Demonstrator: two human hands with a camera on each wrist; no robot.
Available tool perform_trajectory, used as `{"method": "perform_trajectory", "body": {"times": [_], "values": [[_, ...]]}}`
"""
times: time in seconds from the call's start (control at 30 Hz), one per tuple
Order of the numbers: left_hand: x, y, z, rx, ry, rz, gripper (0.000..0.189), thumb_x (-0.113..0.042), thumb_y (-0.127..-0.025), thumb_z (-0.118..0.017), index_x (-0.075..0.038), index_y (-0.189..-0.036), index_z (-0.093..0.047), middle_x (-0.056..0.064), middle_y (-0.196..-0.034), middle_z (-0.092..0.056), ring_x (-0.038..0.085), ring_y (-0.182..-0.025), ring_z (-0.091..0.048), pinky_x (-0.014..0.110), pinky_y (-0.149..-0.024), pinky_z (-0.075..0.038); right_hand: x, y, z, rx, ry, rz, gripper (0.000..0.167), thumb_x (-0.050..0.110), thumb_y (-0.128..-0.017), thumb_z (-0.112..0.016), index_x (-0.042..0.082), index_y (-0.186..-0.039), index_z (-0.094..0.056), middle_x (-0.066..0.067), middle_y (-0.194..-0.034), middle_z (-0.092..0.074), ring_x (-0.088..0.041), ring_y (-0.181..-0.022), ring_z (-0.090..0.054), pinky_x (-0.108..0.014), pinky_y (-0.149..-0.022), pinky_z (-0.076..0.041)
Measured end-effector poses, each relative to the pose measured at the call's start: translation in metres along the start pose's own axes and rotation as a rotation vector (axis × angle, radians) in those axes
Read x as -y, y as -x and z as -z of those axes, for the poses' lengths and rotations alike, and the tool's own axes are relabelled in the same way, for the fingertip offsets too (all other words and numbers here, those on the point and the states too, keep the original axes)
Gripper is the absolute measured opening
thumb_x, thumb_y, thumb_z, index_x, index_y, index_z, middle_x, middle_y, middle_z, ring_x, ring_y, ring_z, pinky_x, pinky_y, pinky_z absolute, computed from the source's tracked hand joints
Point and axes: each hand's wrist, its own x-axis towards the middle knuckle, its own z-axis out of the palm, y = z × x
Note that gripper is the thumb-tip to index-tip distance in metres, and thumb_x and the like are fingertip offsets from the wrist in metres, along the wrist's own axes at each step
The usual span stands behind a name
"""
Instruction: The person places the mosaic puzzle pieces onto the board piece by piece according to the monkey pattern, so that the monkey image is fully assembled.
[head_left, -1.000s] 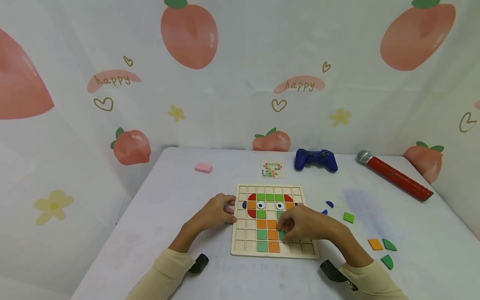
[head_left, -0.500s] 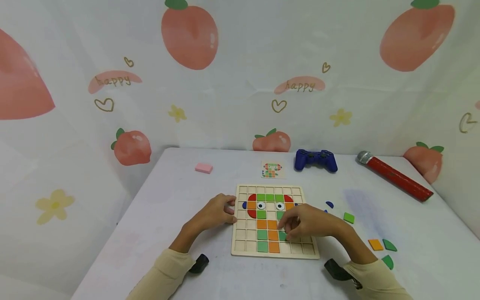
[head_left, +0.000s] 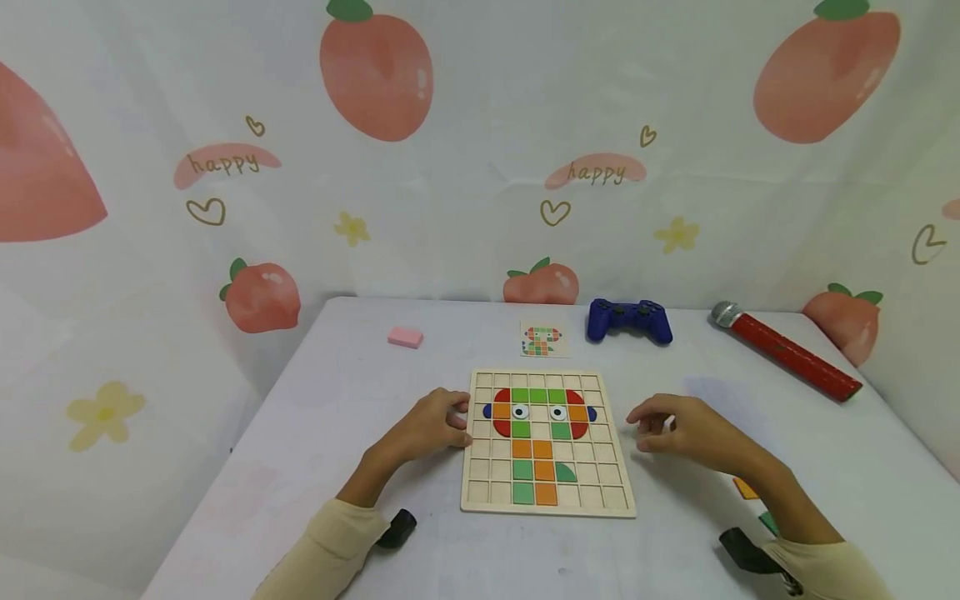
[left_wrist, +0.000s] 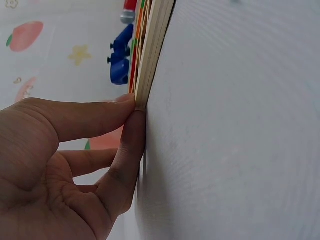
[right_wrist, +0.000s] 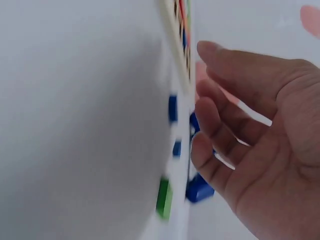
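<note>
A wooden grid board (head_left: 592, 477) lies on the table, with red, green, orange and blue tiles and two eye tiles forming a figure. A green quarter-round tile (head_left: 566, 472) sits in one of its lower cells. At the board's left edge my left hand (head_left: 429, 427) pinches the rim; in the left wrist view the thumb (left_wrist: 95, 120) and a finger meet at the wooden edge. My right hand (head_left: 686, 429) hovers to the right of the board, fingers loosely bent and holding nothing. Under it, the right wrist view shows two blue pieces (right_wrist: 173, 108) and a green square tile (right_wrist: 164, 199).
Behind the board lie a small picture card (head_left: 543, 340), a blue game controller (head_left: 628, 320) and a pink block (head_left: 405, 337). A red microphone (head_left: 787, 353) lies at back right. An orange tile (head_left: 746, 488) and a green piece (head_left: 768, 522) are partly hidden by the right forearm.
My right hand has left the board and moved right, uncovering the green quarter-round tile and the figure's right side. The left hand has stayed at the board's edge.
</note>
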Motion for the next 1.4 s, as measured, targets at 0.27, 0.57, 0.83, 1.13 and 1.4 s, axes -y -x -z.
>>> {"method": "perform_trajectory", "body": {"times": [0.27, 0.57, 0.83, 1.13, 1.4], "values": [[0.001, 0.001, 0.0, -0.002, 0.005, -0.002, 0.068, 0.001, -0.083, -0.086, 0.008, -0.145, -0.058, 0.009, -0.118, -0.063, 0.019, -0.103, -0.069, 0.032, -0.083, -0.062, -0.026, 0.015, 0.017, -0.078, 0.117, -0.063, 0.036, 0.019, -0.086, -0.088, 0.005, -0.117, -0.076, 0.0, -0.097, -0.066, -0.019, -0.09, -0.057, -0.023, -0.071, -0.052], [0.0, 0.0, -0.001, -0.002, 0.008, 0.001, 0.068, 0.001, -0.083, -0.086, 0.008, -0.145, -0.058, 0.01, -0.12, -0.063, 0.019, -0.102, -0.069, 0.031, -0.082, -0.062, -0.047, 0.023, 0.028, -0.105, 0.158, -0.107, 0.041, 0.019, -0.086, -0.088, 0.004, -0.121, -0.074, -0.002, -0.099, -0.064, -0.021, -0.09, -0.056, -0.025, -0.069, -0.049], [0.001, -0.001, -0.002, -0.005, 0.007, 0.008, 0.068, 0.001, -0.084, -0.086, 0.007, -0.145, -0.058, 0.01, -0.121, -0.063, 0.019, -0.102, -0.069, 0.033, -0.085, -0.062, -0.058, 0.026, 0.036, -0.084, 0.171, -0.162, 0.038, 0.02, -0.088, -0.086, 0.002, -0.12, -0.075, -0.005, -0.103, -0.066, -0.023, -0.093, -0.058, -0.029, -0.073, -0.052], [0.001, -0.001, -0.001, 0.003, -0.004, -0.006, 0.067, -0.001, -0.084, -0.085, 0.008, -0.145, -0.058, 0.01, -0.12, -0.063, 0.019, -0.102, -0.07, 0.032, -0.085, -0.062, -0.061, 0.028, 0.037, -0.068, 0.161, -0.198, 0.037, 0.019, -0.087, -0.085, 0.002, -0.119, -0.075, -0.006, -0.103, -0.066, -0.023, -0.093, -0.057, -0.034, -0.076, -0.053], [0.001, -0.001, -0.001, 0.002, -0.005, -0.008, 0.067, -0.001, -0.084, -0.086, 0.008, -0.144, -0.058, 0.011, -0.12, -0.064, 0.019, -0.101, -0.069, 0.032, -0.085, -0.062, -0.062, 0.03, 0.037, -0.061, 0.172, -0.22, 0.036, 0.018, -0.09, -0.084, 0.0, -0.119, -0.076, -0.005, -0.102, -0.065, -0.023, -0.093, -0.056, -0.028, -0.072, -0.052]]}}
